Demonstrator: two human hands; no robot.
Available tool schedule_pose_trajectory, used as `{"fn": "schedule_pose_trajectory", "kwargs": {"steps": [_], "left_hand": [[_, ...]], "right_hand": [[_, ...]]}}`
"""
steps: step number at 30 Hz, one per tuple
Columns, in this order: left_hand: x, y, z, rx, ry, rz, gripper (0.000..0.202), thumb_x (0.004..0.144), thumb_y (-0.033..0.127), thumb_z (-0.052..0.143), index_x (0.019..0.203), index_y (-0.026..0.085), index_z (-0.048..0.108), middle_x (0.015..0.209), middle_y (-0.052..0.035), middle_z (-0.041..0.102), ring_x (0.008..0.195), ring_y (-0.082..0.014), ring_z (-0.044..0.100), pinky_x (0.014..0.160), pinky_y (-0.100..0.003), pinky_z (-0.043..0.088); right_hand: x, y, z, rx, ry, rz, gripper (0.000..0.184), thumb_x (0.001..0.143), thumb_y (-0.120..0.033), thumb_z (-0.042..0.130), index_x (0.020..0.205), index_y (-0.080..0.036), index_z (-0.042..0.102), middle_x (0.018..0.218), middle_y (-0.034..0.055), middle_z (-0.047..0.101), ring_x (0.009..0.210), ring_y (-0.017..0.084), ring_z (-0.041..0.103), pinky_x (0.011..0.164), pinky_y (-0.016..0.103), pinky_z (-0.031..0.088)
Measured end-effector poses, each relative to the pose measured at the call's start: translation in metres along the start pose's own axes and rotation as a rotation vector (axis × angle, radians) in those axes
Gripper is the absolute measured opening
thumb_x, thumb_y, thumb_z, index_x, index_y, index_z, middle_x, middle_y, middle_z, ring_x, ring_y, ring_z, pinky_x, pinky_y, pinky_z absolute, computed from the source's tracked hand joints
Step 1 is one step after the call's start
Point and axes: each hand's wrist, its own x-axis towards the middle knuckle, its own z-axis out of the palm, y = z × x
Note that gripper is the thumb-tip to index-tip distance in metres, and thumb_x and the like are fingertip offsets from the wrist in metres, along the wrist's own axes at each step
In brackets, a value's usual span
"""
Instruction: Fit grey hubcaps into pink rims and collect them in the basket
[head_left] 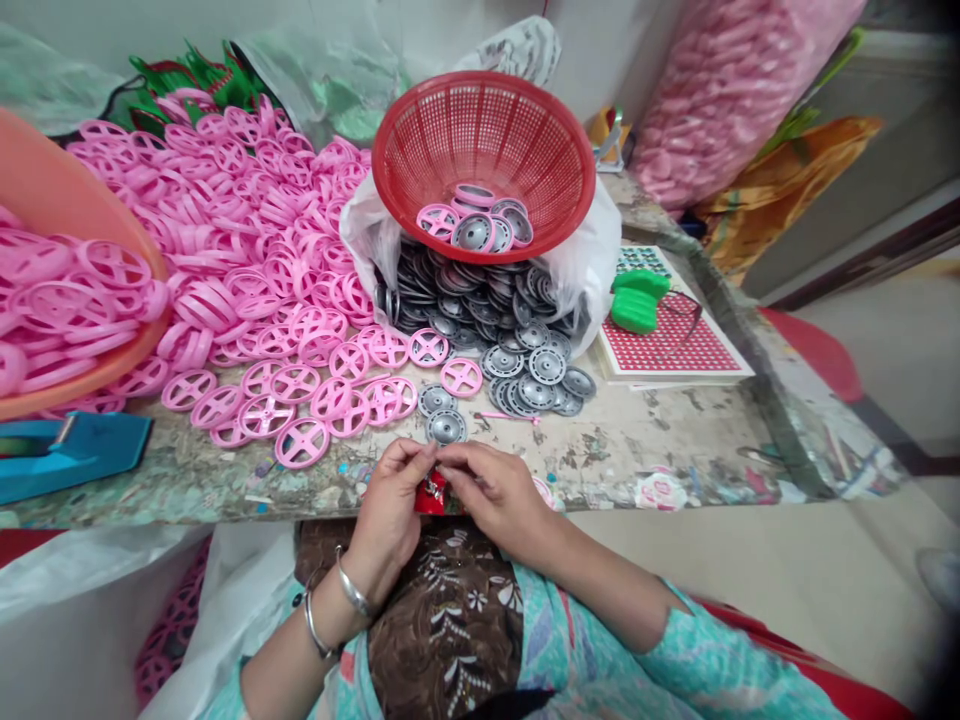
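Fine fingerwork appears in hand, on the near side of the red basket: left hand and right hand, thumbs and fingers together beside a small red item; clamping cannot be told. Next seemingly calls for steadiness.

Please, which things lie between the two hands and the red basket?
In the head view: grey discs, loose and in a white bag, and pink wheels.

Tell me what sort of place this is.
Probably a small assembly workshop: pink plastic spoked rings heaped beside round, grey, plastic-looking discs, and a red mesh basket holding pink-rimmed grey discs.
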Motion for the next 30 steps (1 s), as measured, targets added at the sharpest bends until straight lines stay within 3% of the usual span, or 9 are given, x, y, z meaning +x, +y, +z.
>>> {"fn": "schedule_pose_trajectory", "kwargs": {"steps": [8, 12, 17, 22, 26, 30], "left_hand": [[0.0, 0.001, 0.002, -0.004, -0.008, 0.103, 0.019, 0.063, 0.026, 0.078, 0.065, 0.017, 0.062, 0.068, 0.0029, 0.065, 0.07, -0.0107, 0.058, 0.071, -0.023, 0.045], [-0.003, 0.0, 0.005, 0.003, -0.016, 0.105, 0.017, 0.063, 0.025, 0.078, 0.064, 0.017, 0.063, 0.075, 0.0012, 0.068, 0.077, -0.012, 0.06, 0.077, -0.025, 0.045], [-0.006, -0.002, 0.007, 0.009, -0.039, 0.079, 0.015, 0.062, 0.022, 0.078, 0.062, 0.017, 0.064, 0.085, -0.0007, 0.069, 0.085, -0.0139, 0.061, 0.082, -0.027, 0.046], [-0.007, -0.003, 0.008, 0.002, -0.08, 0.044, 0.015, 0.064, 0.021, 0.077, 0.063, 0.016, 0.064, 0.088, -0.0012, 0.069, 0.085, -0.0142, 0.061, 0.081, -0.027, 0.046], [-0.008, -0.004, 0.008, 0.017, -0.126, 0.02, 0.015, 0.065, 0.022, 0.077, 0.065, 0.016, 0.064, 0.079, 0.0004, 0.068, 0.078, -0.0122, 0.062, 0.078, -0.025, 0.048], [-0.009, -0.002, 0.007, 0.055, -0.155, -0.095, 0.018, 0.072, 0.027, 0.073, 0.086, 0.02, 0.065, 0.086, -0.0009, 0.068, 0.082, -0.0139, 0.063, 0.072, -0.026, 0.051]], "right_hand": [[-0.009, 0.008, 0.006, 0.181, 0.054, 0.139, 0.034, 0.083, -0.018, 0.06, 0.116, -0.024, 0.056, 0.106, 0.0041, 0.063, 0.092, 0.014, 0.063, 0.083, 0.029, 0.052], [-0.009, 0.007, 0.005, 0.079, 0.063, 0.12, 0.041, 0.076, -0.016, 0.068, 0.115, -0.023, 0.056, 0.11, 0.0046, 0.063, 0.097, 0.017, 0.061, 0.086, 0.031, 0.05], [-0.009, 0.002, 0.005, 0.016, 0.066, 0.147, 0.035, 0.077, -0.012, 0.062, 0.11, -0.022, 0.059, 0.108, 0.0042, 0.066, 0.098, 0.018, 0.061, 0.088, 0.033, 0.048], [-0.01, 0.003, 0.007, 0.137, 0.074, 0.195, 0.036, 0.078, -0.007, 0.053, 0.109, -0.023, 0.06, 0.101, 0.0011, 0.068, 0.089, 0.014, 0.063, 0.081, 0.027, 0.05], [-0.012, 0.008, 0.008, 0.236, 0.06, 0.246, 0.037, 0.078, -0.008, 0.053, 0.11, -0.023, 0.061, 0.095, 0.0004, 0.068, 0.085, 0.014, 0.063, 0.078, 0.027, 0.05], [-0.013, 0.019, 0.002, 0.289, 0.117, 0.303, 0.031, 0.079, -0.015, 0.056, 0.109, -0.022, 0.06, 0.083, 0.0, 0.065, 0.076, 0.014, 0.062, 0.072, 0.027, 0.052]]}}
